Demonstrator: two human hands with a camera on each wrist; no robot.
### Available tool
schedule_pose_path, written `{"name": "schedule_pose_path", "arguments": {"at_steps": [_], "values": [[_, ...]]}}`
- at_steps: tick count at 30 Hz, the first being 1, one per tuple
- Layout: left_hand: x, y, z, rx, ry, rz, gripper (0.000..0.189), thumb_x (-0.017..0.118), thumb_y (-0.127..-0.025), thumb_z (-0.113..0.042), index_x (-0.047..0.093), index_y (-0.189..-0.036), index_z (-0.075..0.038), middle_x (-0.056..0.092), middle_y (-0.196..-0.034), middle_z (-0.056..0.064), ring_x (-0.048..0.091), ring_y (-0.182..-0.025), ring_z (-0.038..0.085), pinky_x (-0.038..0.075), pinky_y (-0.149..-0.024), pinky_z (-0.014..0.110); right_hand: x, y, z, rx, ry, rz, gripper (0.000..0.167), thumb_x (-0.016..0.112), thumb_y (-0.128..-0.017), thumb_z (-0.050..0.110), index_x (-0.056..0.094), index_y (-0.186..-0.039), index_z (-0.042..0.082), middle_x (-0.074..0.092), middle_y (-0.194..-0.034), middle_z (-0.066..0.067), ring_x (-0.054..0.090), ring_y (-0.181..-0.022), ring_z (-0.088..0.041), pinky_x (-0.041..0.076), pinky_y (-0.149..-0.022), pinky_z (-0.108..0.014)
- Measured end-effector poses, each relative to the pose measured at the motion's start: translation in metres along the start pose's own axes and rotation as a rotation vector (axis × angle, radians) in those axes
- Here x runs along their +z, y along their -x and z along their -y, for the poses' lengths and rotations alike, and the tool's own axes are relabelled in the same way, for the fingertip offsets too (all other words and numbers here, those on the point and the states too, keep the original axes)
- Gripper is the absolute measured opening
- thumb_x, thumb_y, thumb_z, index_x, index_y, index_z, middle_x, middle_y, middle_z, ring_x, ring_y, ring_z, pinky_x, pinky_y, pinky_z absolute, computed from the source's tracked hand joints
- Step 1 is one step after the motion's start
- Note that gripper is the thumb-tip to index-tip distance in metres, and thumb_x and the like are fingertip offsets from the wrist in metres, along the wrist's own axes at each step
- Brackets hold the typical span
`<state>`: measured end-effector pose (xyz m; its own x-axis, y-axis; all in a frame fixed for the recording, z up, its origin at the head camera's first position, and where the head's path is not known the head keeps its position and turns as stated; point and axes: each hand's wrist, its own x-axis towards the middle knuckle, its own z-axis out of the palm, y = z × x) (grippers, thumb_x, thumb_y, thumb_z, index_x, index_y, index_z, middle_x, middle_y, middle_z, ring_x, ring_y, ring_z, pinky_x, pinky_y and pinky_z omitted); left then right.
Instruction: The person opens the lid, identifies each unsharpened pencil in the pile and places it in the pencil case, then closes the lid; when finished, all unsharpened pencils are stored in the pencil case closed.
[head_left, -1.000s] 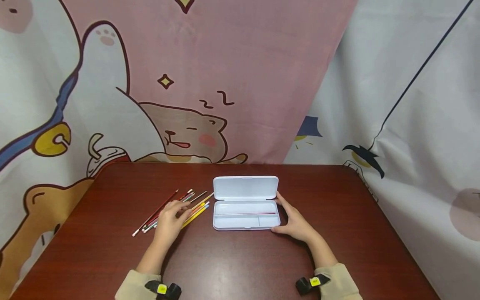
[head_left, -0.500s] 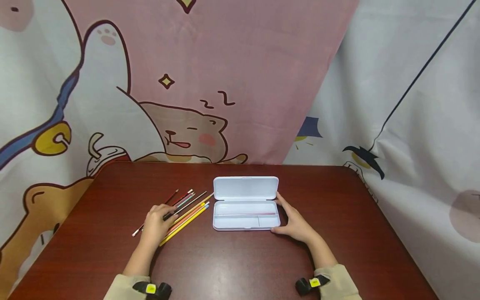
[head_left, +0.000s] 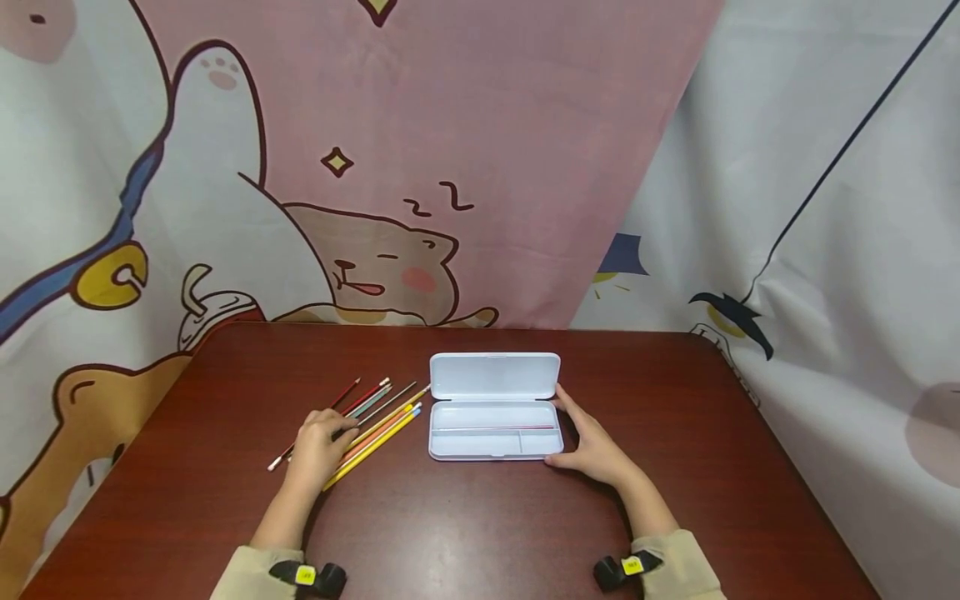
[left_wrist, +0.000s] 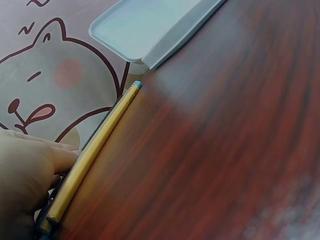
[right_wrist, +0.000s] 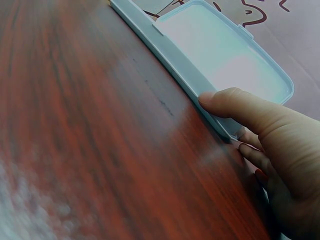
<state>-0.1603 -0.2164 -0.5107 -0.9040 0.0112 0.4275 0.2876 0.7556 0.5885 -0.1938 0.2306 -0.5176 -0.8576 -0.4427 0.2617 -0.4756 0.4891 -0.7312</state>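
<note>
An open white pencil case (head_left: 496,377) lies on the table with its lid tipped back. My right hand (head_left: 592,450) grips its right end, thumb at the front edge and fingers behind, as the right wrist view also shows. To the left of the case, several pencils lie slanted in a loose bunch. My left hand (head_left: 318,450) is over them, thumb and fingers pinching a dark pencil (head_left: 393,397); its lower end is hidden. A yellow pencil (left_wrist: 95,152) with a blue end lies right beside those fingers. A thin red line runs along the case's inner compartment.
The brown table (head_left: 480,533) has a glossy wood-grain top. A cartoon-printed cloth (head_left: 525,167) hangs right behind its far edge. One red pencil (head_left: 347,390) lies at the left side of the bunch, partly behind the left hand.
My left hand has moved left and slightly toward me over the pencils, uncovering the yellow and orange ones; its fingers came onto the dark pencil. The right hand and case have stayed put.
</note>
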Motion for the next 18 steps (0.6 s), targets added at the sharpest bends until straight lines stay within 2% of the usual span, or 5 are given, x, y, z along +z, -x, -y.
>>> {"name": "schedule_pose_path", "arguments": {"at_steps": [5,7,14,18], "values": [[-0.0008,0.0003,-0.0005,0.013,-0.012,-0.023,0.011,0.076,-0.078,0.002,0.074,-0.088,0.0,0.065,-0.083,0.004,0.054,-0.085,0.024,0.047,-0.071,0.043,0.0007,0.0003,-0.0002,0.005,0.011,0.001,0.113,0.088,-0.068,0.022,0.015,-0.154,0.014,0.048,-0.137,-0.011,0.039,-0.127,-0.028,0.022,-0.105,-0.029],[-0.0007,0.0001,-0.0001,0.025,-0.014,-0.04,0.011,0.076,-0.078,0.002,0.074,-0.088,0.0,0.065,-0.083,0.005,0.055,-0.085,0.025,0.045,-0.073,0.043,0.0005,0.0003,0.0002,0.019,0.007,0.007,0.114,0.088,-0.068,0.022,0.015,-0.154,0.015,0.047,-0.138,-0.01,0.038,-0.128,-0.026,0.022,-0.105,-0.028],[-0.0013,-0.0023,0.0004,0.086,-0.002,-0.091,0.012,0.076,-0.077,0.003,0.073,-0.088,-0.002,0.066,-0.085,0.005,0.057,-0.086,0.028,0.039,-0.082,0.047,-0.0006,0.0,0.0017,0.038,0.002,0.021,0.115,0.088,-0.067,0.021,0.014,-0.154,0.017,0.046,-0.139,-0.009,0.037,-0.129,-0.025,0.022,-0.106,-0.032],[-0.004,-0.0034,-0.0009,0.122,0.024,-0.114,0.013,0.075,-0.077,0.006,0.072,-0.088,-0.001,0.065,-0.085,0.006,0.059,-0.084,0.027,0.04,-0.077,0.046,-0.0022,0.0002,0.0085,0.032,0.006,0.019,0.114,0.088,-0.067,0.02,0.014,-0.154,0.014,0.047,-0.138,-0.011,0.038,-0.129,-0.026,0.021,-0.106,-0.027]]}}
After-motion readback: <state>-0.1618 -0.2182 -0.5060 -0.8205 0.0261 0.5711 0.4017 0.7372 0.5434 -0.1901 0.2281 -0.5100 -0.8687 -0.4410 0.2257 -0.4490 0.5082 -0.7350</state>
